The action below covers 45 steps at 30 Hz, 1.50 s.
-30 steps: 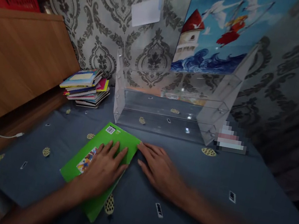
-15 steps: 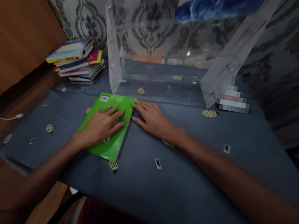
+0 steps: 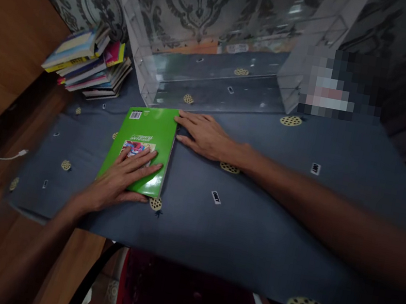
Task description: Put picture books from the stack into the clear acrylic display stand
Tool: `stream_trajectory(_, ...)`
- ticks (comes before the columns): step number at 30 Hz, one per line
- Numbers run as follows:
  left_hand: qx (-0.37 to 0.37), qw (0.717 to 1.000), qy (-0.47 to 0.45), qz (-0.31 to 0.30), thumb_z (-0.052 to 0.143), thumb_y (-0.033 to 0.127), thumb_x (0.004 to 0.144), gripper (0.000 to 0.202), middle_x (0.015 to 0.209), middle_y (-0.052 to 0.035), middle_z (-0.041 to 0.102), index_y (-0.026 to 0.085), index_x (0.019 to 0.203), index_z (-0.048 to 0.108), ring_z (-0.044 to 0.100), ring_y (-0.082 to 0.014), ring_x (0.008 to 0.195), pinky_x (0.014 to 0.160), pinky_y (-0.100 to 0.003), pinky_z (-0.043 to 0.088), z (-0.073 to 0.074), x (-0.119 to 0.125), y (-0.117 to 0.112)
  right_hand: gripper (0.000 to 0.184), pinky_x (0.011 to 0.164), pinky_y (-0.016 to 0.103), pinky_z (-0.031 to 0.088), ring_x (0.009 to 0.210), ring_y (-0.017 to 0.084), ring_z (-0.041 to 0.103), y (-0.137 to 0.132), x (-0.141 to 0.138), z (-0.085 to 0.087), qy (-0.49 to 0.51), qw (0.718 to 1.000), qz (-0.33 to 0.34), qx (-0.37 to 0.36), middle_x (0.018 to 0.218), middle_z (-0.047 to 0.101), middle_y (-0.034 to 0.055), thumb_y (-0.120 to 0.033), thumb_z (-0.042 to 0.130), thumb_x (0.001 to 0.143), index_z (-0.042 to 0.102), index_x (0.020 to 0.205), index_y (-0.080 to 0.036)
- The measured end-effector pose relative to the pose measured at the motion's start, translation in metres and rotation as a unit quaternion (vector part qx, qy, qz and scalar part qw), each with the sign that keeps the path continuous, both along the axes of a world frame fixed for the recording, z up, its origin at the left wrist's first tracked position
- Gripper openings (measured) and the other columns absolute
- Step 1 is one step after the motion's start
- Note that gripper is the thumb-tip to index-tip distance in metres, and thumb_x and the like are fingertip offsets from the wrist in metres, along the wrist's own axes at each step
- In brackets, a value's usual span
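Patterned wallpaper behind; worktop under blue-grey cloth. Green book lies flat, near the front of a clear acrylic rack. Left hand flat on the book's near half, fingers spread. Right hand flat on the cloth, fingertips touching the book's far right corner. Book stack at far left.
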<state>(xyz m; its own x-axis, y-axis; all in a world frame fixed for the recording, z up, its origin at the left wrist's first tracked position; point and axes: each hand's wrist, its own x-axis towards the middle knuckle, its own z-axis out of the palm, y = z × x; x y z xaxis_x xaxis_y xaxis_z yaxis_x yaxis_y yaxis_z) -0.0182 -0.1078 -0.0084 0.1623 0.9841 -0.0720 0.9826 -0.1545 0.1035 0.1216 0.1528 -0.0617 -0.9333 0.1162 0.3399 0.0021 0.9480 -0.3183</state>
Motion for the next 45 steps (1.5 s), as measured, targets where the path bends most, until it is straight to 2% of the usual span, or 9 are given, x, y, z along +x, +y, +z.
stream_trajectory(4, 0.017, 1.0, -0.004, -0.003, 0.06, 0.055, 0.091, 0.072, 0.16, -0.0146, 0.035, 0.026, 0.153, 0.037, 0.027, -0.029, 0.151, 0.123, -0.058, 0.013, -0.004, -0.003, 0.0, 0.051, 0.112, 0.053, 0.035, 0.142, 0.032, 0.042, 0.001, -0.002, -0.002, 0.008, 1.0, 0.0, -0.013, 0.156, 0.043, 0.0178, -0.036, 0.05, 0.099, 0.046, 0.145, -0.015)
stream_trajectory(7, 0.042, 0.999, -0.023, 0.0, 0.06, 0.054, 0.092, 0.065, 0.156, -0.0139, 0.043, 0.026, 0.149, 0.044, 0.035, -0.0278, 0.148, 0.123, -0.057, 0.017, -0.003, -0.001, -0.003, 0.05, 0.113, 0.055, 0.033, 0.145, 0.033, 0.038, -0.005, 0.001, -0.002, 0.023, 1.0, 0.005, -0.021, 0.155, 0.045, 0.0167, -0.034, 0.051, 0.098, 0.047, 0.144, -0.016)
stream_trajectory(14, 0.124, 0.991, -0.05, 0.027, 0.056, 0.046, 0.097, 0.044, 0.138, -0.0106, 0.063, 0.025, 0.135, 0.058, 0.058, -0.0246, 0.13, 0.117, -0.053, 0.037, -0.007, 0.011, -0.014, 0.039, 0.113, 0.053, 0.035, 0.142, 0.029, 0.043, -0.057, 0.029, 0.007, 0.033, 0.994, 0.101, -0.023, 0.146, 0.056, 0.0155, -0.024, 0.044, 0.101, 0.055, 0.137, -0.014)
stream_trajectory(17, 0.146, 0.988, -0.045, 0.022, 0.057, 0.042, 0.098, 0.04, 0.134, -0.0091, 0.066, 0.025, 0.134, 0.058, 0.061, -0.024, 0.127, 0.115, -0.052, 0.041, -0.009, 0.013, -0.017, 0.039, 0.112, 0.051, 0.038, 0.14, 0.026, 0.047, -0.076, 0.043, 0.011, 0.035, 0.987, 0.146, -0.059, 0.141, 0.06, 0.0155, -0.016, 0.04, 0.101, 0.055, 0.137, -0.014)
stream_trajectory(20, 0.174, 0.984, -0.039, -0.005, 0.059, 0.036, 0.098, 0.042, 0.132, -0.0086, 0.067, 0.025, 0.137, 0.055, 0.061, -0.0243, 0.126, 0.112, -0.05, 0.045, -0.01, 0.013, -0.017, 0.045, 0.109, 0.048, 0.043, 0.136, 0.023, 0.051, -0.086, 0.054, 0.012, 0.058, 0.975, 0.173, -0.13, 0.138, 0.062, 0.0142, -0.009, 0.039, 0.099, 0.049, 0.143, -0.016)
stream_trajectory(23, 0.187, 0.981, -0.041, -0.019, 0.059, 0.033, 0.098, 0.045, 0.133, -0.0088, 0.067, 0.025, 0.141, 0.051, 0.062, -0.0251, 0.126, 0.11, -0.051, 0.047, -0.01, 0.013, -0.016, 0.045, 0.107, 0.045, 0.047, 0.131, 0.02, 0.055, -0.09, 0.06, 0.012, 0.082, 0.96, 0.174, -0.206, 0.138, 0.062, 0.0122, -0.011, 0.039, 0.101, 0.048, 0.144, -0.019)
stream_trajectory(26, 0.188, 0.981, -0.044, -0.02, 0.058, 0.03, 0.099, 0.046, 0.132, -0.0096, 0.067, 0.025, 0.143, 0.05, 0.061, -0.0255, 0.126, 0.11, -0.051, 0.048, -0.009, 0.014, -0.016, 0.042, 0.106, 0.045, 0.048, 0.126, 0.02, 0.058, -0.091, 0.06, 0.011, 0.081, 0.953, 0.165, -0.242, 0.136, 0.063, 0.0112, -0.013, 0.04, 0.101, 0.05, 0.141, -0.02)
stream_trajectory(39, 0.185, 0.982, -0.04, -0.023, 0.054, 0.02, 0.099, 0.041, 0.132, -0.0086, 0.068, 0.024, 0.14, 0.053, 0.061, -0.0239, 0.127, 0.109, -0.049, 0.049, -0.002, 0.018, -0.015, 0.04, 0.107, 0.042, 0.048, 0.125, 0.021, 0.059, -0.092, 0.06, 0.016, 0.08, 0.952, 0.166, -0.244, 0.135, 0.064, 0.0127, -0.008, 0.041, 0.098, 0.055, 0.135, -0.013)
stream_trajectory(45, 0.175, 0.983, -0.06, -0.003, 0.052, 0.018, 0.1, 0.042, 0.135, -0.0066, 0.066, 0.026, 0.141, 0.054, 0.06, -0.0226, 0.129, 0.112, -0.048, 0.046, -0.002, 0.019, -0.015, 0.043, 0.106, 0.045, 0.048, 0.128, 0.02, 0.058, -0.092, 0.059, 0.014, 0.086, 0.95, 0.169, -0.249, 0.136, 0.064, 0.0103, -0.008, 0.042, 0.099, 0.055, 0.138, -0.019)
